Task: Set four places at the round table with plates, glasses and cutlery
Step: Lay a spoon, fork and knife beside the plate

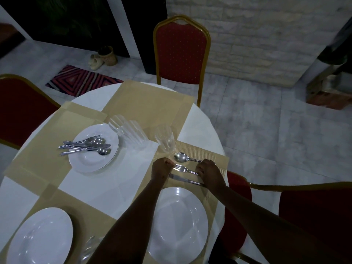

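Near table (200, 126) edge: left hand (162, 168) grip pinches fork (183, 169) tines; right hand (208, 169) grip pinches handle.

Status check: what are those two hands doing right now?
Left hand at the fork tines, right hand on the handles. Spoon, knife alongside, beyond the plate. Nothing blocking.

Round white tabletop (200, 128), laid with tan placemats (146, 103).
White plates: one (179, 216) near the right edge; one (40, 239) at lower left; one (93, 161) further in, on which a loose pile of cutlery (85, 145) is heaped.
Clear ribbed glasses: two (127, 132) set touching beside the loaded plate; one (165, 142) upright above the right place.
Spoon (182, 157), fork (183, 169) and knife (185, 180) are laid parallel, side by side, between that glass and the right plate.
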`<state>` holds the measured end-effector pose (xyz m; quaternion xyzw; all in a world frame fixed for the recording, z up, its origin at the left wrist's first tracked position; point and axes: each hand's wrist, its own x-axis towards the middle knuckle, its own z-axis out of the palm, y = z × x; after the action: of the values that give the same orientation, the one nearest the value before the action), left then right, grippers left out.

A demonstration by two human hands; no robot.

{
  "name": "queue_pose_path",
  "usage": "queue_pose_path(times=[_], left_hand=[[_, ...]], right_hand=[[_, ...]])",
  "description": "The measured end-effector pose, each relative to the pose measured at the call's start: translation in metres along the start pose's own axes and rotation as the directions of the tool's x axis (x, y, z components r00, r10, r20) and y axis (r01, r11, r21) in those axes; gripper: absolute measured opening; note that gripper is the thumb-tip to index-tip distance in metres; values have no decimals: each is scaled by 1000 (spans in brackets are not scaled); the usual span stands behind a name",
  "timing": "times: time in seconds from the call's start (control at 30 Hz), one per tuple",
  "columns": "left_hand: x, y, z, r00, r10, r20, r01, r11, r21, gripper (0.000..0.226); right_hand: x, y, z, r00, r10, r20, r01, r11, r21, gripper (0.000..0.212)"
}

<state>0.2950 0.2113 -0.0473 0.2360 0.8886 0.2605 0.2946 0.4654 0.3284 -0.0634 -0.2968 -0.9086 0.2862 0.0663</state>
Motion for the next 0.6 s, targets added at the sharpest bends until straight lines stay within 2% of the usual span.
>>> queue_pose_path(times=[0.1,0.27,0.6], left_hand=[[4,0,0,1000,-14,3,14,1000,2,10],[7,-2,1,1000,-14,16,13,1000,16,13],[13,-1,1,998,-40,56,39,999,30,21]], right_hand=[[19,-5,-11,998,17,-63,-17,1000,3,6],[37,3,-12,983,176,45,-176,984,-13,9],[30,10,-13,962,271,17,-272,956,114,8]])
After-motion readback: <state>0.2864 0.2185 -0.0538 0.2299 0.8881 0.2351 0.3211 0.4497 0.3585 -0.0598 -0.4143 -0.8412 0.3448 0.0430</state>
